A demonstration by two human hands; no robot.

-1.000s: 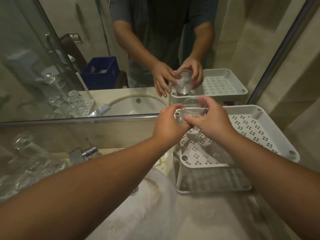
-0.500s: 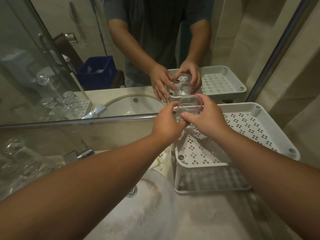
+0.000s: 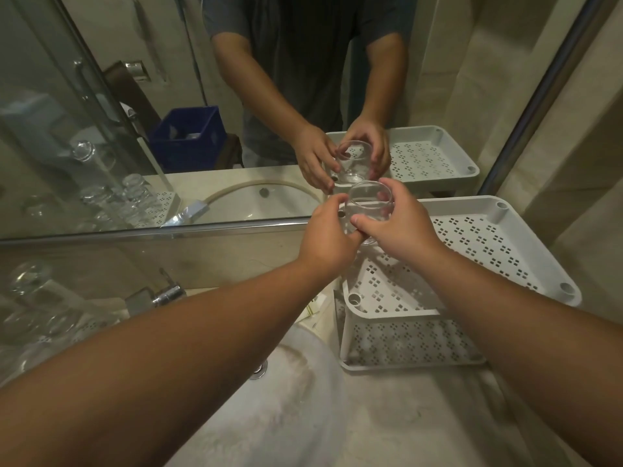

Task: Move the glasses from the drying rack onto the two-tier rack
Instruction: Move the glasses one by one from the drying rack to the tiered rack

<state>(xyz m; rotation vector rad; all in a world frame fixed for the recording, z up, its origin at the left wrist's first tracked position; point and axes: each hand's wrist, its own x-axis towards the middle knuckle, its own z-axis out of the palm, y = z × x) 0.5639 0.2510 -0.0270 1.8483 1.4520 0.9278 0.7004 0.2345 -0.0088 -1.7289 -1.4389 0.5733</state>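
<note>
- Head view: both of your bare hands meet over the far left corner of the white perforated plastic two-tier rack [image 3: 472, 244], which stands on the pale stone counter [image 3: 421, 416] to the right of the round white sink basin [image 3: 286, 399].
- Your left hand [image 3: 325, 241] and your right hand [image 3: 401, 230] share one clear, short, round drinking glass [image 3: 370, 205]. It is upright, its open mouth facing up, held above the top tier near the mirror [image 3: 101, 129].
- Your left hand's fingers curl around the glass from the left side, with the thumb tip against its near wall.
- Your right hand's fingers wrap around the right and far side of the glass, and the thumb presses on the near wall, touching the left thumb.
- You cannot tell whether the base of the glass touches the top tier; your hands hide it.
- Both tiers of the two-tier rack show only their punched surfaces around your hands.
- At the far left, more clear glasses [image 3: 30, 298] sit on the white perforated drying rack [image 3: 50, 335], blurred and partly cut off by the edge.
- A chrome tap [image 3: 161, 294] stands between the drying rack and your left forearm.
- The mirror repeats your hands, the glass and the rack, and shows a blue plastic crate [image 3: 188, 134] behind you.
</note>
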